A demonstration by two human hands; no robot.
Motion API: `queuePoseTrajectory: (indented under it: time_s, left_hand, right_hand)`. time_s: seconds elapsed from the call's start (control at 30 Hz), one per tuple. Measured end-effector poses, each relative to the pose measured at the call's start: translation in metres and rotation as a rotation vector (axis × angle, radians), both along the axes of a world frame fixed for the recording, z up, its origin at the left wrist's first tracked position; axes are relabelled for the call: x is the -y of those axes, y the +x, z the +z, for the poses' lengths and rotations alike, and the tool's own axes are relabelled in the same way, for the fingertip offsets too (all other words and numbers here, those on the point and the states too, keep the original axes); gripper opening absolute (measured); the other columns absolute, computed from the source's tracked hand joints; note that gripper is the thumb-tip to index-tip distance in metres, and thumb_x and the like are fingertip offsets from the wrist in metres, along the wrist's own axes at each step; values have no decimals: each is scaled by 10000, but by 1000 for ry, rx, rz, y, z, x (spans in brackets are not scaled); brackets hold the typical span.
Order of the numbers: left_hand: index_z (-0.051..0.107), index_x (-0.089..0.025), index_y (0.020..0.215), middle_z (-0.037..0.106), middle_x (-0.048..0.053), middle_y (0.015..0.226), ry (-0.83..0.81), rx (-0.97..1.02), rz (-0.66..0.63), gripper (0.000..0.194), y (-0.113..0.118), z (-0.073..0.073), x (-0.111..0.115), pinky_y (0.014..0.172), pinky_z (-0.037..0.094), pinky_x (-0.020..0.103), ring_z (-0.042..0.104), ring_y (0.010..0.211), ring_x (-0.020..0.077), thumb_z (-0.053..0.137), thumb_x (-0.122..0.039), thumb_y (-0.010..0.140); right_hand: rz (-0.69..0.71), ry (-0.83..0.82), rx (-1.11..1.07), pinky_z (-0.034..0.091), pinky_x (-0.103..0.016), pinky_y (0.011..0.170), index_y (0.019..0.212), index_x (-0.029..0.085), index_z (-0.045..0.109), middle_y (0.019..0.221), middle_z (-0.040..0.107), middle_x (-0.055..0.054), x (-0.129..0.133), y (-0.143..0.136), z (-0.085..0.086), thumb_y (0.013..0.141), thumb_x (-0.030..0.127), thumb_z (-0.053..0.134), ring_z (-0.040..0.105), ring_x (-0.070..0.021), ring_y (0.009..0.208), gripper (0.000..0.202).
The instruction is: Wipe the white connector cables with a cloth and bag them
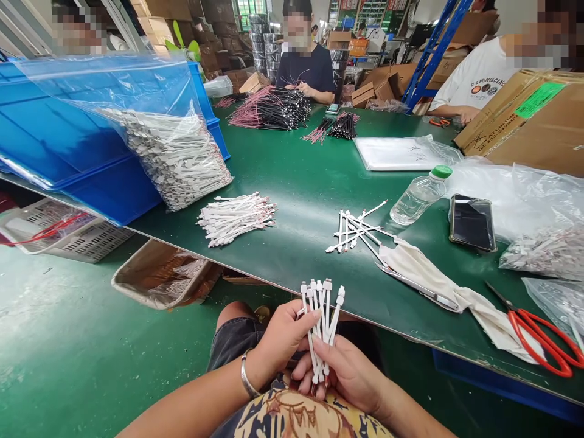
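Observation:
Over my lap, just off the table's front edge, both hands hold one small bunch of short white cables [320, 304] with white plugs at their upper ends. My left hand [286, 331] pinches the bunch with its thumb across the middle. Lower down, my right hand [347, 365] grips the same cables between thumb and fingers. Reddish wire ends poke out at the bottom. On the green table ahead lies a loose criss-cross of similar cables [351, 230]. A neat pile of white cables [236, 218] rests to the left.
A blue bin [82, 134] and a bag of cables [176, 158] stand left. Rightward are a water bottle [417, 198], a phone [472, 222], tweezers [422, 289] on a white cloth [474, 310], red-handled scissors [542, 340] and a carton [533, 128]. Co-workers sit across the table.

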State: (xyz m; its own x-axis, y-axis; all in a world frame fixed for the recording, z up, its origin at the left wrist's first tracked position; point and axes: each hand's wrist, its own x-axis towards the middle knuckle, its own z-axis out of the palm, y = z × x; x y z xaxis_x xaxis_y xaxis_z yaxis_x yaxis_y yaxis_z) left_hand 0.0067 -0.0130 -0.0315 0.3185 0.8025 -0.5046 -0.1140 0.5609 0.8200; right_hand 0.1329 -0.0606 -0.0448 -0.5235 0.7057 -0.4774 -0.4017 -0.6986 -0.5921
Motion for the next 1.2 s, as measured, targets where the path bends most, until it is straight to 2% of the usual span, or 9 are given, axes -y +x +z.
queuePoseTrajectory:
  time_s: [0.3,0.4,0.57,0.73,0.97,1.1,1.2]
  left_hand:
    - [553,-139,795,579,-4,660,-153,199,33,324,3,12,-3,508,443,202,536,522,94,700,-398,666]
    - [531,-149,773,553,-28,579,-204,260,20,279,4,17,-4,409,394,162,488,424,68,680,-371,694]
    - [486,-165,722,420,-84,426,-267,341,30,251,5,25,-7,310,303,134,377,307,49,661,-344,709]
    - [479,-168,708,433,-72,427,-295,343,42,238,6,31,-9,315,348,154,377,317,55,652,-331,712]
    - [467,-177,709,405,-75,409,-312,338,37,221,4,27,-8,301,368,187,387,300,78,607,-344,741]
    - [464,-170,685,296,-105,374,-316,355,52,212,3,21,-6,297,275,133,266,287,35,603,-319,743]
    - [461,-168,666,276,-105,365,-338,338,53,229,1,18,-6,304,240,126,259,294,33,610,-328,735]
  right_hand:
    - [25,-16,-1,422,-164,392,1002,33,624,701,686,-137,-6,2,20,765,566,565,639,-141,521,586]
    - [19,-39,-15,414,-161,373,975,40,623,685,690,-136,-10,3,27,763,574,561,647,-155,510,578]
    - [24,-60,-32,404,-172,366,949,56,612,674,692,-129,-17,5,35,755,571,575,653,-174,502,552]
    - [26,-57,-20,399,-186,374,962,51,609,671,691,-129,-20,4,41,767,564,563,649,-176,497,551]
    - [42,-49,-28,381,-185,367,953,47,613,674,692,-131,-21,3,42,767,565,560,642,-173,496,553]
    - [34,-67,-24,395,-180,369,966,52,598,676,693,-133,-19,2,38,762,555,573,648,-174,497,543]
    - [27,-87,-17,399,-170,361,939,61,591,664,693,-130,-17,1,33,760,543,581,648,-170,486,514]
